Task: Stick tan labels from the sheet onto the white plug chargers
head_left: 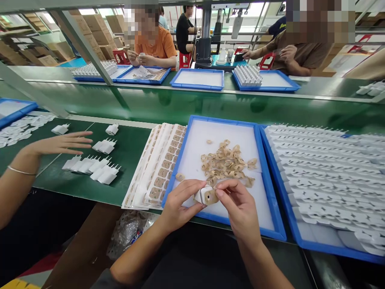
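A white plug-in charger (200,195) is gripped between the thumb and fingers of my left hand (182,202). Its end face, turned toward my right, bears a brown paper-like sticker (210,197) with a small dark opening in it. My right hand (240,206) pinches the edge of that sticker with thumb and forefinger. Both hands are above the near rim of a blue-edged tray (268,192). Inside the tray lies a heap of crumpled brown stickers (225,162). Left of the tray, sticker sheets (164,172) are stacked, partly under its edge.
To the right, another blue tray (296,228) holds rows of white chargers (325,172). A co-worker's hand (60,143) reaches in from the left over loose chargers (90,165). Across the green divider (144,102), people sit at a raised bench with blue trays (197,78).
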Demonstrator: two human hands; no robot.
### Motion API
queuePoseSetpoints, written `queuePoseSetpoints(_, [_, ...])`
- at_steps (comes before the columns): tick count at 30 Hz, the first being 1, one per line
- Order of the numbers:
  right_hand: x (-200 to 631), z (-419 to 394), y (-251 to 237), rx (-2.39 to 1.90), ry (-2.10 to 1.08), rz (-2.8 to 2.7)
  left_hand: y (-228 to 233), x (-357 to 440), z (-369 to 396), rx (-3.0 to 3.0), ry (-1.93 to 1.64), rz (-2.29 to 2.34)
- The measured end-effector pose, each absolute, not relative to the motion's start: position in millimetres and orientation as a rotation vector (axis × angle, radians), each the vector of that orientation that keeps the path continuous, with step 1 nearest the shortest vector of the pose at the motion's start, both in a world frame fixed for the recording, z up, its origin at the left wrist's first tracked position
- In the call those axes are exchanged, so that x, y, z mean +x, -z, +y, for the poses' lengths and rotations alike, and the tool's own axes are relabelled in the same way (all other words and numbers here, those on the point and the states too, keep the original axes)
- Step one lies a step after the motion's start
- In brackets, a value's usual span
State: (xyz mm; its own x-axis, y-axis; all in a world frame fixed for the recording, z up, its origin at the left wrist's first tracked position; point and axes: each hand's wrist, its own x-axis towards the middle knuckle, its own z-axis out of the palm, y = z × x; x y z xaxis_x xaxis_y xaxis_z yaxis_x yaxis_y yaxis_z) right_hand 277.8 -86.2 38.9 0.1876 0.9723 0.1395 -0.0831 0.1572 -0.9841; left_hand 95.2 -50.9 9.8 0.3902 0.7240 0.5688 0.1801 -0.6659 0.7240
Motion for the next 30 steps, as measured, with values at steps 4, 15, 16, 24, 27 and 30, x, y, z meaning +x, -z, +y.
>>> queuePoseSetpoints(4, [275, -86, -41, -1.125, -1.006, -1.077, -10, 95, -52, 2.087, -1.243, 0.794])
queuePoseSetpoints(15, [272, -85, -45, -1.105, -1.001, -1.077, -11, 95, -51, 2.090, -1.237, 0.769])
queuePoseSetpoints(16, [272, -85, -45, -1.103, -1.000, -1.076, -11, 95, -51, 2.090, -1.237, 0.765])
queuePoseSetpoints(24, [271, -87, -43, -1.140, -0.942, -1.114, -12, 95, -52, 2.073, -1.237, 0.779])
queuePoseSetpoints(27, [268, -88, -42, -1.151, -0.884, -1.127, -12, 95, -52, 2.071, -1.245, 0.781])
queuePoseSetpoints(30, [265, -87, -40, -1.161, -0.833, -1.144, -12, 95, -52, 2.074, -1.254, 0.776])
